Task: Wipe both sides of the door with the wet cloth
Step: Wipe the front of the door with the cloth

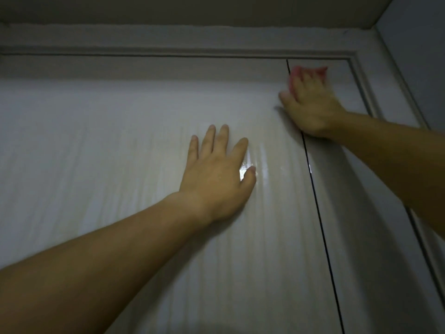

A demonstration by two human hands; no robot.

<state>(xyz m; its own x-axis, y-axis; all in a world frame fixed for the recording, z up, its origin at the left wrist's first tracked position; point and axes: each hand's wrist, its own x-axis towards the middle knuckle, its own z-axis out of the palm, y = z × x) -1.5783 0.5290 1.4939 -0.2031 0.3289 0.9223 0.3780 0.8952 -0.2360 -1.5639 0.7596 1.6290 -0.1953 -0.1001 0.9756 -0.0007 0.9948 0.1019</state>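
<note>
No readable text, labels, brands, numbers or signs appear.

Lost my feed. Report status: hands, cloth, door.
Left hand flat on door. Right hand presses pink cloth high, right side. Wet streaks showing. Nothing blocking.

Dim light, ceiling (168,9), wall (420,59) (at right)

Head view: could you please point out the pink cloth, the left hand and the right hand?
pink cloth (295,74): head view, its exposed upper left corner.
left hand (216,174): head view, middle of the back of the hand.
right hand (311,107): head view, back of the hand, below the knuckles.
</note>
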